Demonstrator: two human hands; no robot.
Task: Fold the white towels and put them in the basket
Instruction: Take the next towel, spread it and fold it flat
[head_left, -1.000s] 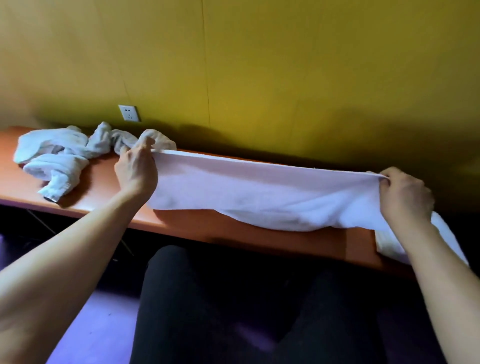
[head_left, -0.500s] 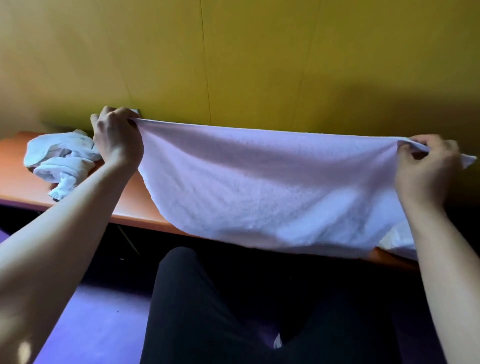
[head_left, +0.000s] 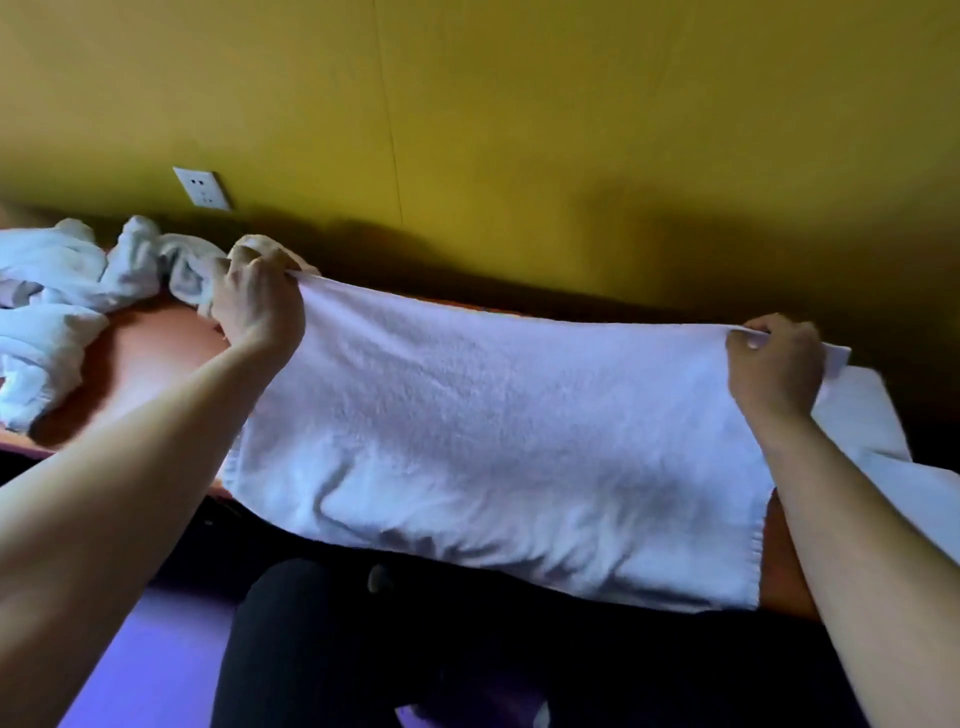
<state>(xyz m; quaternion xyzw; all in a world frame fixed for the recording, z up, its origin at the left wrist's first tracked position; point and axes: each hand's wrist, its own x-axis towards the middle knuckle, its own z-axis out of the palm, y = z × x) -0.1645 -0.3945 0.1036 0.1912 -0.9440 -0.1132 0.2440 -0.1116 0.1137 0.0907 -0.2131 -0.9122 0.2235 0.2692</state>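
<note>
Across the orange wooden shelf (head_left: 140, 358), the left hand (head_left: 257, 306) and right hand (head_left: 774, 366) pinch the far corners of a white terry towel (head_left: 493, 441), now lowered from mid-air and spread flat, ready for folding, near edge overhanging.

A white towel (head_left: 488, 447) is stretched wide across the orange table (head_left: 140, 358), its near edge hanging over the table's front. The left hand (head_left: 257, 306) pinches the towel's far corner at about ten o'clock, and the right hand (head_left: 771, 364) pinches the opposite far corner at three o'clock. A heap of crumpled white towels (head_left: 57, 301) lies at nine o'clock, just beside the left hand. More white cloth (head_left: 872, 415) lies under the right forearm at four o'clock. A wall socket (head_left: 201, 187) sits on the yellow wall (head_left: 571, 130) at eleven o'clock.
</note>
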